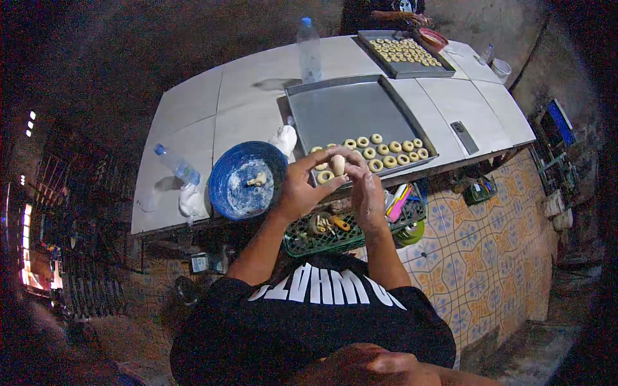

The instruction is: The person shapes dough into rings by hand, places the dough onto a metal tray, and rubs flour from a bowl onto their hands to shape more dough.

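Note:
Above the near edge of a large metal tray (347, 109), a small pale piece of dough (338, 165) stands between my hands. My left hand (302, 186) curves its fingers over and around it. Fingertips of my right hand (368, 199) press in from the other side, and flour dusts that hand. Rows of small dough rings (375, 165) fill the near part of the tray; my hands hide some of them. Left of my left wrist is a blue basin (225, 193), floury inside, with a lump of dough (257, 180) in it.
Behind the basin sits a white bag (283, 139); another plastic bag (192, 202) and a bottle (177, 164) lie left. A tall bottle (309, 55) stands beyond. Far off, another person (380, 14) works at a second ring-filled tray (393, 69). Below me hangs a green crate (322, 241).

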Available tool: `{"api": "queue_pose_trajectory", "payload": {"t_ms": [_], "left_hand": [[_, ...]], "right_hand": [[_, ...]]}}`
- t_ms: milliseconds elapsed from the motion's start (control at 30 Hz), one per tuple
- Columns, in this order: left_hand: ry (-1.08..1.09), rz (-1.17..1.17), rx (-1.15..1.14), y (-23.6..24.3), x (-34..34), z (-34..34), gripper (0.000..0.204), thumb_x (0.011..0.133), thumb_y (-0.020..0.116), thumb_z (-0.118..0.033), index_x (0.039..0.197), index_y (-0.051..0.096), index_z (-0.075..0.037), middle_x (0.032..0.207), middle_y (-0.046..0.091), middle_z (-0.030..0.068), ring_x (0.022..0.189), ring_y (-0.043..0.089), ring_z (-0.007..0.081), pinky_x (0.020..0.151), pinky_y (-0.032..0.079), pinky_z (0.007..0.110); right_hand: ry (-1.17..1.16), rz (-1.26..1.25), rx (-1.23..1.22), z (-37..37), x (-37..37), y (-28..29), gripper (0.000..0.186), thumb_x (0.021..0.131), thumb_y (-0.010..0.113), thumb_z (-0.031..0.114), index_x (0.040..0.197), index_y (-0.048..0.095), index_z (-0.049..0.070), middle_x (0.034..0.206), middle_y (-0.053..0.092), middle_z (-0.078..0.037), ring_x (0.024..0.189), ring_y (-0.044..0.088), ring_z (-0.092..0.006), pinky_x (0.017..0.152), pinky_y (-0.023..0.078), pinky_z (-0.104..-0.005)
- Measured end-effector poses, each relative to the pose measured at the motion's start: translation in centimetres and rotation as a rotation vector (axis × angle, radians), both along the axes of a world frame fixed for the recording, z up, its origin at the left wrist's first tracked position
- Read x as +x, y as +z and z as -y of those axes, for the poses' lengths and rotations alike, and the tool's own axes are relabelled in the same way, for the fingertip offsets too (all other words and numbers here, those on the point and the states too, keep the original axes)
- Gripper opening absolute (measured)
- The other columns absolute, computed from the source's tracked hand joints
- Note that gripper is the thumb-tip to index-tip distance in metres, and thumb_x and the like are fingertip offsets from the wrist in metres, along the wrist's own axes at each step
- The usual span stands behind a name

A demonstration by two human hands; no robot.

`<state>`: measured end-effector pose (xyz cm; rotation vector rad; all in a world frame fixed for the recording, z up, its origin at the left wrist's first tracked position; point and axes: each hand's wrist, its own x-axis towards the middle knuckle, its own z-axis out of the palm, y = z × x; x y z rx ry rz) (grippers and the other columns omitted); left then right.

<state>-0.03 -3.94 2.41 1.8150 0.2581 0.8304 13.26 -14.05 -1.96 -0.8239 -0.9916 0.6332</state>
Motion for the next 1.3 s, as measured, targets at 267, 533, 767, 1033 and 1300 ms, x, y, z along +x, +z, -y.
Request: {"api": "queue_pose_trajectory", "payload": {"t_ms": [267,533,767,1033,1300], "left_hand": [[0.002,0.059,-0.18,-0.7,0.1,-0.3,0.035,0.093,0.073,-0.007,0.125,0.066,0.005,0.124,0.069,0.0153,0.116,0.065,0.019,0.101,0.052,0.033],[0.001,0.122,0.035,0.2,0.0,-0.4,0.022,0.088,0.072,0.002,0.111,0.074,0.0,0.121,0.072,0.0149,0.121,0.065,0.0261,0.106,0.049,0.039],[0.0,0.12,-0.223,0.1,-0.1,-0.3,0.012,0.09,0.071,0.001,0.101,0.075,0.001,0.113,0.073,0.0156,0.113,0.067,0.0247,0.103,0.05,0.037],[-0.191,0.207,-0.401,0.4,-0.3,-0.5,0.026,0.093,0.068,-0.002,0.119,0.066,-0.002,0.121,0.069,0.0121,0.115,0.064,0.0199,0.104,0.048,0.034],[-0.039,-0.026,-0.114,0.5,-0.9,-0.4,0.037,0.088,0.076,-0.008,0.124,0.066,-0.003,0.125,0.069,0.0151,0.121,0.063,0.0243,0.104,0.05,0.039]], "right_hand": [[-0.247,0.197,0.034,0.2,0.6,-1.0,0.048,0.096,0.06,0.049,0.115,0.076,0.008,0.144,0.049,-0.016,0.13,0.043,-0.0318,0.11,0.034,-0.0504],[-0.304,0.261,-0.059,0.5,0.9,-1.2,0.051,0.094,0.061,0.053,0.113,0.076,0.008,0.144,0.049,-0.016,0.135,0.042,-0.0347,0.113,0.031,-0.0501],[-0.23,0.312,0.027,0.5,0.9,-1.6,0.055,0.101,0.05,0.055,0.111,0.077,0.008,0.145,0.049,-0.017,0.131,0.043,-0.031,0.112,0.028,-0.0502],[0.057,0.046,0.093,-0.4,-0.6,-0.6,0.068,0.1,0.045,0.064,0.121,0.071,0.005,0.145,0.046,-0.015,0.136,0.041,-0.0313,0.112,0.033,-0.0478],[0.122,-0.091,0.069,-0.1,-1.0,-0.6,0.071,0.102,0.041,0.062,0.122,0.07,0.001,0.144,0.047,-0.013,0.138,0.041,-0.0304,0.113,0.034,-0.0461]]}}
